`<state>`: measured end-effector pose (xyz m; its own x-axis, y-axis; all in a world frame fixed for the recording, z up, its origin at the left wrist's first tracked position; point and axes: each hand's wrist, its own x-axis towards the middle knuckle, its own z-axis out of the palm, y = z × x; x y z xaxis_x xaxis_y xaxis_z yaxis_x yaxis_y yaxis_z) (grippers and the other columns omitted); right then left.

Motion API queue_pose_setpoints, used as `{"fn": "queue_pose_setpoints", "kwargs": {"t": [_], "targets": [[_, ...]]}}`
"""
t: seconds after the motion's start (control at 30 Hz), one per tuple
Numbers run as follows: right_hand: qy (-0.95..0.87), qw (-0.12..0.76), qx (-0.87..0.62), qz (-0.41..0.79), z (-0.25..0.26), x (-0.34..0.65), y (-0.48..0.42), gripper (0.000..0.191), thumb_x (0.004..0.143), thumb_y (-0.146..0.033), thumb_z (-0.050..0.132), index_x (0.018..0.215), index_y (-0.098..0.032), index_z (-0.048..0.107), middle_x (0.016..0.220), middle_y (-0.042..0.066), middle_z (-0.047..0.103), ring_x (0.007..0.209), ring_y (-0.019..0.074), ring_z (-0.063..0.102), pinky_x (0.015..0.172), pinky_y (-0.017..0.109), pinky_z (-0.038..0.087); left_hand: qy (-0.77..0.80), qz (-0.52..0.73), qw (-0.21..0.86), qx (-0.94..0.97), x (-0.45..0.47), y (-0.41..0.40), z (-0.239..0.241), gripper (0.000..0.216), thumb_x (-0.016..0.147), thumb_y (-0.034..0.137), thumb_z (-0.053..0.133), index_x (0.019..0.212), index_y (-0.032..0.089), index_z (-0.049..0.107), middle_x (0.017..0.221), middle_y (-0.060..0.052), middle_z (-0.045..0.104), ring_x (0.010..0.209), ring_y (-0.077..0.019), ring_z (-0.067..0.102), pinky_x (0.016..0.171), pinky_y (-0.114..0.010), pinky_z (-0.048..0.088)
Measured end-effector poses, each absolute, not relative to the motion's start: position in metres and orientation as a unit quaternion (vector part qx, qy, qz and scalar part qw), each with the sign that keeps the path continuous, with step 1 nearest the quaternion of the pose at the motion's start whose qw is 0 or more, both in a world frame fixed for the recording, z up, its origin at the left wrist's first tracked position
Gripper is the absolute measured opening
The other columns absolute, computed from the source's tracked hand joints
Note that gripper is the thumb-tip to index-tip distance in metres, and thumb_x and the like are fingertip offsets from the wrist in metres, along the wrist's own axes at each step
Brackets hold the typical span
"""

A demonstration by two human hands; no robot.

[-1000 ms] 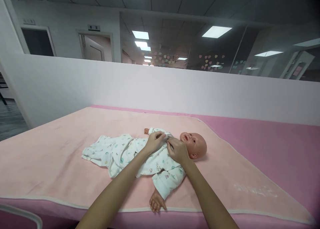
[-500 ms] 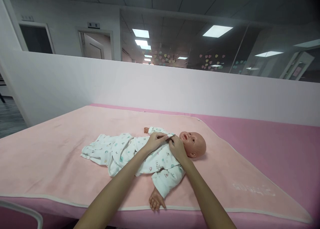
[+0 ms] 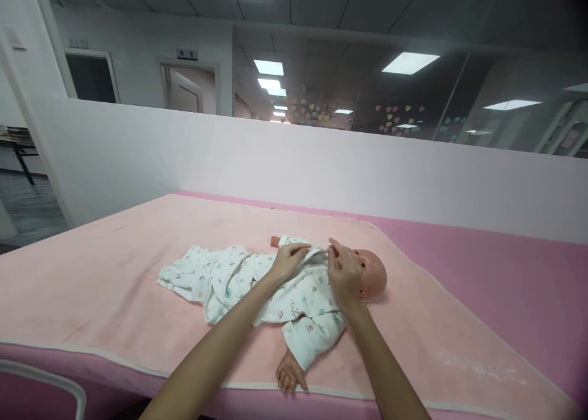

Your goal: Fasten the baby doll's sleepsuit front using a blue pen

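A baby doll lies on its back, its head to the right, in a white printed baby outfit. My left hand rests on the doll's chest, its fingers closed on the front edge of the outfit. Over the doll's chin and neck, my right hand has its fingers bent, with a raised bit of the outfit's cloth running to its fingertips. The exact grip there is partly hidden. One doll hand lies near the front edge; the other is beyond the chest. The legs of the outfit look flat.
A peach blanket with a pale border covers most of the pink padded surface. A white low wall with glass above closes off the back. A white metal rail curves at the front left.
My right hand has moved right and slightly up, from the collar to over the doll's chin, and its fingers have spread somewhat. My left hand stays at the chest. The view has shifted slightly.
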<state>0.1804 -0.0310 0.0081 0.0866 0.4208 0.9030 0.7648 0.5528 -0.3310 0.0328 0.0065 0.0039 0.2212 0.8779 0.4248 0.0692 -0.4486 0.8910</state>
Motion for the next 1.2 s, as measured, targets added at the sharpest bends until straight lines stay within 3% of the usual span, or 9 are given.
{"fn": "queue_pose_setpoints", "kwargs": {"t": [0.2, 0.37, 0.53, 0.67, 0.8, 0.93, 1.07, 1.2], "targets": [[-0.519, 0.730, -0.334, -0.295, 0.014, 0.186, -0.036, 0.014, 0.077, -0.015, 0.050, 0.091, -0.019, 0.051, 0.080, 0.004, 0.059, 0.076, 0.0163, 0.059, 0.066, 0.033, 0.052, 0.302, 0.419, 0.421, 0.745, 0.031, -0.005, 0.009, 0.024, 0.071, 0.032, 0.055, 0.080, 0.014, 0.068, 0.083, -0.005, 0.067, 0.079, -0.0182, 0.058, 0.071, -0.026, 0.045], [-0.498, 0.768, -0.296, -0.272, 0.018, 0.179, -0.039, 0.020, 0.077, -0.010, 0.049, 0.095, -0.017, 0.048, 0.082, 0.004, 0.055, 0.072, 0.0129, 0.057, 0.058, 0.027, 0.051, 0.230, 0.416, 0.496, 0.726, 0.025, -0.006, 0.015, 0.032, 0.075, 0.038, 0.051, 0.069, 0.011, 0.068, 0.075, -0.006, 0.066, 0.078, -0.0168, 0.057, 0.078, -0.026, 0.042], [-0.507, 0.769, -0.319, -0.221, 0.010, 0.173, -0.036, 0.015, 0.080, -0.013, 0.048, 0.093, -0.017, 0.048, 0.081, 0.003, 0.054, 0.074, 0.0130, 0.056, 0.061, 0.030, 0.051, 0.192, 0.414, 0.612, 0.646, 0.017, -0.006, 0.021, 0.031, 0.072, 0.036, 0.058, 0.059, 0.009, 0.066, 0.070, -0.007, 0.064, 0.075, -0.0153, 0.056, 0.077, -0.025, 0.040], [-0.546, 0.741, -0.341, -0.191, -0.005, 0.173, -0.031, 0.013, 0.080, -0.016, 0.049, 0.093, -0.018, 0.047, 0.083, 0.003, 0.054, 0.073, 0.0125, 0.057, 0.064, 0.032, 0.052, 0.194, 0.477, 0.661, 0.545, 0.015, -0.004, 0.022, 0.042, 0.072, 0.041, 0.057, 0.043, 0.011, 0.053, 0.053, -0.003, 0.054, 0.065, -0.0115, 0.053, 0.077, -0.026, 0.040], [-0.577, 0.724, -0.336, -0.172, -0.013, 0.170, -0.030, 0.014, 0.079, -0.015, 0.050, 0.092, -0.018, 0.049, 0.083, 0.003, 0.055, 0.070, 0.0110, 0.056, 0.060, 0.028, 0.052, 0.214, 0.506, 0.702, 0.453, 0.017, -0.004, 0.024, 0.048, 0.071, 0.051, 0.054, 0.043, 0.014, 0.041, 0.043, 0.002, 0.043, 0.057, -0.0111, 0.051, 0.077, -0.030, 0.041], [-0.559, 0.727, -0.360, -0.170, 0.001, 0.168, -0.034, 0.010, 0.079, -0.017, 0.050, 0.089, -0.016, 0.051, 0.079, 0.003, 0.056, 0.066, 0.0106, 0.056, 0.059, 0.027, 0.052, 0.222, 0.524, 0.704, 0.424, 0.021, -0.003, 0.024, 0.047, 0.069, 0.055, 0.053, 0.046, 0.015, 0.043, 0.042, 0.002, 0.042, 0.057, -0.0118, 0.051, 0.074, -0.030, 0.042], [-0.567, 0.700, -0.346, -0.262, 0.023, 0.181, -0.058, 0.012, 0.074, -0.014, 0.056, 0.086, -0.018, 0.056, 0.076, 0.001, 0.060, 0.072, 0.0133, 0.059, 0.069, 0.031, 0.051, 0.205, 0.513, 0.705, 0.445, 0.023, 0.005, 0.017, 0.053, 0.070, 0.060, 0.047, 0.048, 0.012, 0.051, 0.055, -0.003, 0.053, 0.058, -0.0117, 0.052, 0.067, -0.027, 0.042], [-0.515, 0.672, -0.425, -0.320, 0.005, 0.210, -0.115, 0.017, 0.068, -0.013, 0.063, 0.084, -0.017, 0.060, 0.077, 0.003, 0.062, 0.072, 0.0153, 0.058, 0.067, 0.029, 0.048, 0.204, 0.502, 0.703, 0.462, 0.022, 0.013, 0.011, 0.056, 0.071, 0.062, 0.043, 0.052, 0.011, 0.057, 0.061, -0.006, 0.058, 0.059, -0.0125, 0.053, 0.064, -0.026, 0.042]]}}
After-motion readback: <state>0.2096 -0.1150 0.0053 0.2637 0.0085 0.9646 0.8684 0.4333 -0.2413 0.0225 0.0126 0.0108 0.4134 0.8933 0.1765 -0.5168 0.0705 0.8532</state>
